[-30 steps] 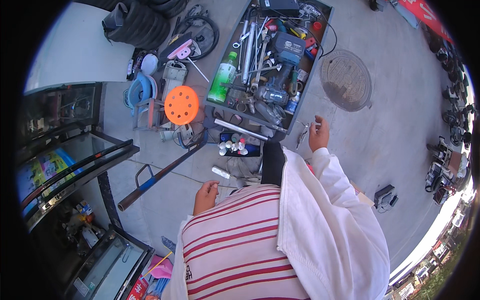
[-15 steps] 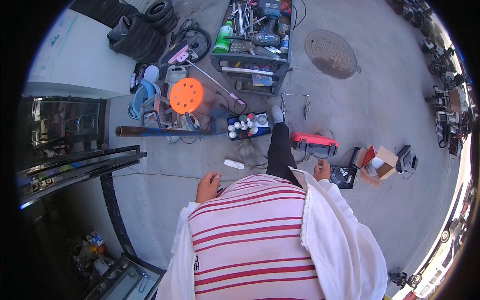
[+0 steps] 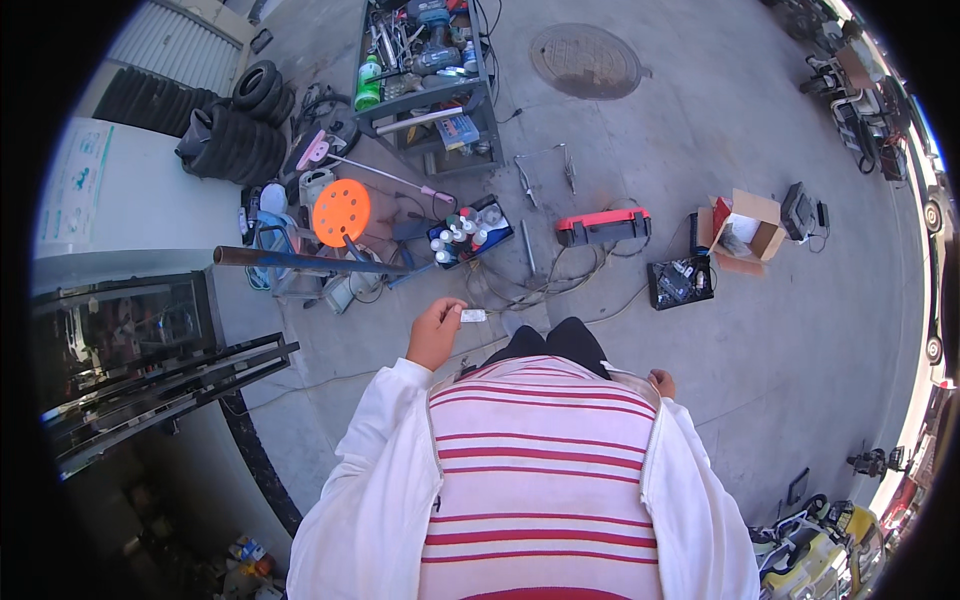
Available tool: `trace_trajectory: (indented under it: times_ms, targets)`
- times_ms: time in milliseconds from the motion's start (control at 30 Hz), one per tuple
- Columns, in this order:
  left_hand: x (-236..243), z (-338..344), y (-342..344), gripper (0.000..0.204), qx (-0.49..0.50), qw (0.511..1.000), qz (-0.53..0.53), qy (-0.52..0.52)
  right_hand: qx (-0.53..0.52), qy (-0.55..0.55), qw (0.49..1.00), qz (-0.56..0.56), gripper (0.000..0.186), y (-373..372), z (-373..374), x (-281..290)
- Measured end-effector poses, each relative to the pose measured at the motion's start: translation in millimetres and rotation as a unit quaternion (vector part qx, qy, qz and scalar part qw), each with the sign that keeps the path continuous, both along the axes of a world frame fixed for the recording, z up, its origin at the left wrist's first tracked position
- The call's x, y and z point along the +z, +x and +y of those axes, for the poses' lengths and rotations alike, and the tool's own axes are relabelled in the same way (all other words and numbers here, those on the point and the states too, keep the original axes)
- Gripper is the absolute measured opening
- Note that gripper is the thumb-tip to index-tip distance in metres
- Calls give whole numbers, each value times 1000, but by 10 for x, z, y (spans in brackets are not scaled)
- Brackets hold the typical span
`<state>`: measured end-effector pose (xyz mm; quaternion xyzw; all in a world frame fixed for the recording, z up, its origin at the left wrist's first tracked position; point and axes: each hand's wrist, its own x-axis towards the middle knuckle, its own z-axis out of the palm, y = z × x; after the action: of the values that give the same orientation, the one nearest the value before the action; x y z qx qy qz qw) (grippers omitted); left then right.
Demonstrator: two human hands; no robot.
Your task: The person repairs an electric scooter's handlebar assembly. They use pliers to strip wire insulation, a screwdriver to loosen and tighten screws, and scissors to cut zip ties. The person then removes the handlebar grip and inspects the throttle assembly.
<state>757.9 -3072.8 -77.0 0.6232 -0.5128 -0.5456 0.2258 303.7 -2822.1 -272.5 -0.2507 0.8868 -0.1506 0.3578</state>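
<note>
My left hand point(image 3: 435, 332) is out in front of my body at the left, its fingers curled in; whether something small lies inside them I cannot make out. Right beside its fingertips appears a white power strip point(image 3: 473, 316), partly covered by the hand and apparently on the floor beyond it. My right hand point(image 3: 662, 383) hangs low at my right side, largely hidden by the white jacket, so its grip does not show. Ahead on the floor sits a dark tray point(image 3: 508, 232) of several bottles, with a red and black toolbox point(image 3: 603, 228) to its right.
Cables point(image 3: 545, 285) lie looped across the floor ahead. A tool cart point(image 3: 440, 95) stands at the far side, an orange stool point(image 3: 341, 213) and a long pipe point(image 3: 290, 260) at left. To the right are a black tool case point(image 3: 682, 284) and an open cardboard box point(image 3: 750, 230).
My body has moved and turned, so the scene has shifted in view. The left hand has swung forward, while the right has drawn back behind the jacket. The outstretched leg is no longer ahead.
</note>
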Motion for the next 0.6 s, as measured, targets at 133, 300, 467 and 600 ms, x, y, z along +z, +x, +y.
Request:
trace_trajectory:
  times_ms: [133,300,467,600]
  targets:
    - [-201,480,141,19,37,999,-17,13,14,-10,994,-104,30,-162,413,-501]
    - [-358,935,197,19,126,986,-29,102,101,26,989,-105,25,-81,-206,-307]
    - [-175,288,886,39,348,932,-52,-90,81,-3,988,-131,20,30,-873,-128]
    - [496,-502,1673,63,462,816,-104,-331,190,21,971,-145,20,101,-1672,-338]
